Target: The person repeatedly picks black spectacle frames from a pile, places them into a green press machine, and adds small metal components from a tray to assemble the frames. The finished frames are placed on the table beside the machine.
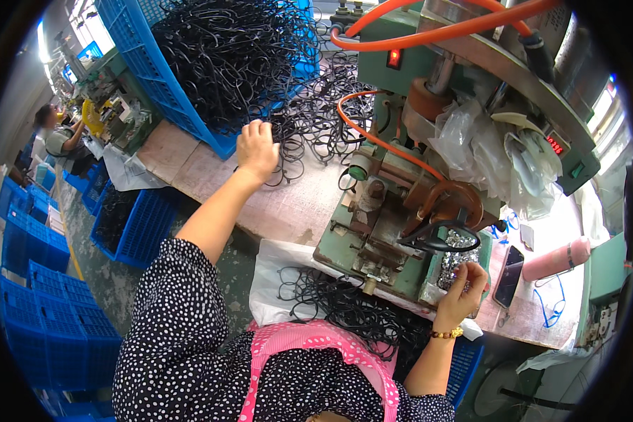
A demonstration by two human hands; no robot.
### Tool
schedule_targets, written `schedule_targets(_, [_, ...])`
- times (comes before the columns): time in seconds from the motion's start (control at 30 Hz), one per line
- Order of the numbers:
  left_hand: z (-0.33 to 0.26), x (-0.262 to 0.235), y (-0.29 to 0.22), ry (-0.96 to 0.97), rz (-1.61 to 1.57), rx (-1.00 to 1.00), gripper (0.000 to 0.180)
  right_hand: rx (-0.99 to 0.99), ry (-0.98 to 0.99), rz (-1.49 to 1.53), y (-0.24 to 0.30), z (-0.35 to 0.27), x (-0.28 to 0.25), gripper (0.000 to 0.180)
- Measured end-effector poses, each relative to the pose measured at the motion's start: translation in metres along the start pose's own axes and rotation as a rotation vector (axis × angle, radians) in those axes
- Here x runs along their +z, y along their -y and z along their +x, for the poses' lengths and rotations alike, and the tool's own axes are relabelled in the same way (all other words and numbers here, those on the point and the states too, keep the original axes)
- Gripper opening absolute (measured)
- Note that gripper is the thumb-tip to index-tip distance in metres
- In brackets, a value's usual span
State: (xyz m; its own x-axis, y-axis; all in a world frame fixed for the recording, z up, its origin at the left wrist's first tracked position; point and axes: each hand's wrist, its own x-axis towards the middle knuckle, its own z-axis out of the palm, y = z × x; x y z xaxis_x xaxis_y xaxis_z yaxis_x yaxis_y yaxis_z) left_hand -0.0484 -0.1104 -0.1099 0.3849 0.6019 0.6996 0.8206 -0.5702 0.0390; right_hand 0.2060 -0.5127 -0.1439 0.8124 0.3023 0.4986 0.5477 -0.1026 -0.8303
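- Lower right: the right hand hovered at the tray of metal parts, fingertips close together; grip couldn't be told.
- Upper centre: the left hand, fingers curled, met tangled black cables; hold unclear.
- Picking parts seemed in hand; next called for freeing one cable.

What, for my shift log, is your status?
Left hand at black cables beside blue crate. Right hand at metal-parts tray, grip unclear. Orange hose crosses green machine.

Cables smooth, semi-gloss plastic by look; crate moulded plastic; press painted metal, scuffed; bags crinkled glossy film; bits shiny metal; phone glossy.
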Motion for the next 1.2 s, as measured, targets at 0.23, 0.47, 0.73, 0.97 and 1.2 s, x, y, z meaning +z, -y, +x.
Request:
schedule_targets(0.23, [0.007,-0.027,-0.008,-0.089,-0.847,-0.332,0.008,-0.052,-0.010,-0.003,0.002,0.001,0.000,0.011])
schedule_targets(0.47, [-0.048,-0.116,-0.060,0.176,-0.825,-0.050,0.010,-0.195,0.051,-0.170,0.007,0.004,-0.007,0.013])
schedule_targets(0.73, [-0.065,-0.092,-0.079,0.685,-1.273,-0.492,0.011,-0.223,0.086,-0.125,0.006,0.003,-0.007,0.014])
schedule_targets(0.97, [-0.099,-0.035,-0.086,0.452,-1.202,-0.392,0.017,-0.210,0.087,-0.123,0.006,0.004,-0.013,0.010])
schedule_targets(1.2, [-0.053,-0.110,-0.093,0.156,-1.459,-0.486,0.027,-0.093,0.077,0.140,0.044,0.014,-0.005,0.015])
